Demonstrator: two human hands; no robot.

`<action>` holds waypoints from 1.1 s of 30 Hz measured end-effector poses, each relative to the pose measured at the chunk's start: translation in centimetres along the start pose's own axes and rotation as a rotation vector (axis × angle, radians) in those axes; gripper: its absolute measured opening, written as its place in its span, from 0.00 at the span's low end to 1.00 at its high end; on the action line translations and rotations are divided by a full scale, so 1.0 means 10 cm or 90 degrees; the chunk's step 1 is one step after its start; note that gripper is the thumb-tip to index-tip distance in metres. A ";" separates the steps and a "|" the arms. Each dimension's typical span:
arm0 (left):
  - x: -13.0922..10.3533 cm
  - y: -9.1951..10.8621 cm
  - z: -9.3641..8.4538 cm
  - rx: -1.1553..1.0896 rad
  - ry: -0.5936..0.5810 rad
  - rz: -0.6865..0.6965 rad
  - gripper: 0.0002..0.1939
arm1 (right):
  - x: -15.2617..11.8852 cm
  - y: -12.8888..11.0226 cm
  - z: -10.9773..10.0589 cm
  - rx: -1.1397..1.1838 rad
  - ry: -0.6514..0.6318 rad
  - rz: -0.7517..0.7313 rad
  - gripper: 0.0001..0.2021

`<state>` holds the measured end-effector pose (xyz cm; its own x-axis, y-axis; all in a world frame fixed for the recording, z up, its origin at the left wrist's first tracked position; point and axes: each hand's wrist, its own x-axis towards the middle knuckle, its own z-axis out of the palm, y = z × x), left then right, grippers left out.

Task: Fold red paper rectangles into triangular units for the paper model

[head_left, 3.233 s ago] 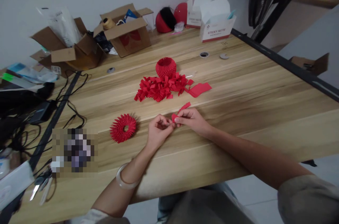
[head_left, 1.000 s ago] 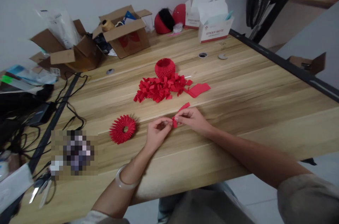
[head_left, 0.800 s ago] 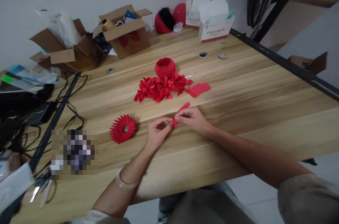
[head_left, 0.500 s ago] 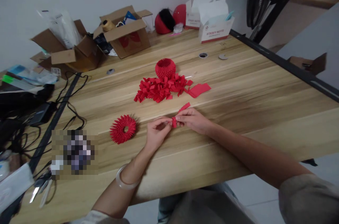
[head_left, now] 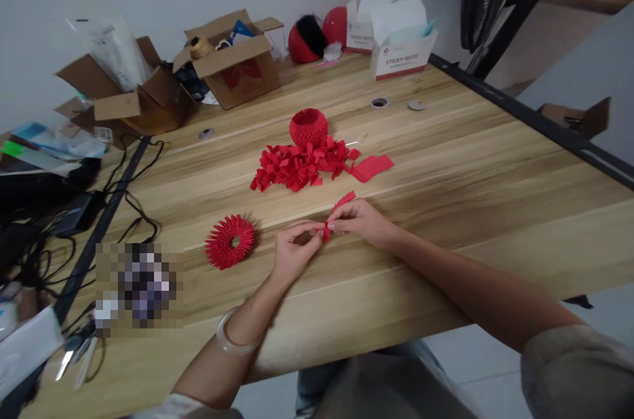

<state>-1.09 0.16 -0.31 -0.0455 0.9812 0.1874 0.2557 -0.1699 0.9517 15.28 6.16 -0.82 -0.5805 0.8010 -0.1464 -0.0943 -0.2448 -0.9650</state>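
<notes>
the small red paper piece [head_left: 326, 234] lay right at the fingertips of both hands, caught between them, with part of it poking out below the fingers. the left hand [head_left: 293, 250] pinched it from one side, thumb and forefinger closed on its edge — the right hand [head_left: 365, 223] pinched it from the other, the two sets of fingertips nearly meeting. its exact fold was too small and too covered by the fingers to tell. just beyond the right hand's knuckles lay a narrow red strip [head_left: 349, 197], partly hidden by that hand; whether they touched could not be told. farther out, past both hands, a heap of folded red papers [head_left: 292, 169] was spread on the wooden table [head_left: 460, 207], with a red paper bowl [head_left: 310, 132] close behind it and flat red papers [head_left: 375, 167] at its right end, beyond the right hand. off to the left of the left hand, apart from it, a spiky red ring [head_left: 220, 244] rested on the table — and a pale bangle [head_left: 226, 342] circled the forearm behind that same hand.
</notes>
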 end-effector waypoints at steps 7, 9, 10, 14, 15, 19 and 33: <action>0.00 -0.01 0.00 -0.010 -0.007 0.001 0.05 | -0.01 -0.01 0.02 -0.003 0.014 -0.006 0.08; 0.00 -0.01 0.00 -0.005 -0.010 0.005 0.06 | -0.01 0.00 0.02 0.000 0.014 -0.004 0.07; -0.01 -0.01 0.00 -0.003 -0.013 0.007 0.06 | -0.01 0.00 0.02 0.003 0.014 -0.002 0.06; -0.01 -0.01 -0.01 -0.001 -0.022 0.009 0.06 | 0.00 0.02 0.00 0.031 0.008 0.006 0.05; -0.01 -0.01 -0.01 -0.001 -0.017 0.008 0.06 | 0.00 0.03 -0.01 0.040 0.002 0.014 0.05; 0.00 -0.01 -0.01 -0.006 -0.002 -0.002 0.05 | 0.00 0.05 -0.02 0.100 -0.024 0.073 0.07; 0.00 0.01 0.00 0.003 -0.012 0.041 0.05 | 0.00 0.05 -0.01 0.109 -0.031 0.062 0.06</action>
<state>-1.04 0.14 -0.18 -0.0099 0.9697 0.2440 0.2618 -0.2330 0.9366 15.32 6.14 -1.29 -0.6316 0.7425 -0.2231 -0.1689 -0.4126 -0.8951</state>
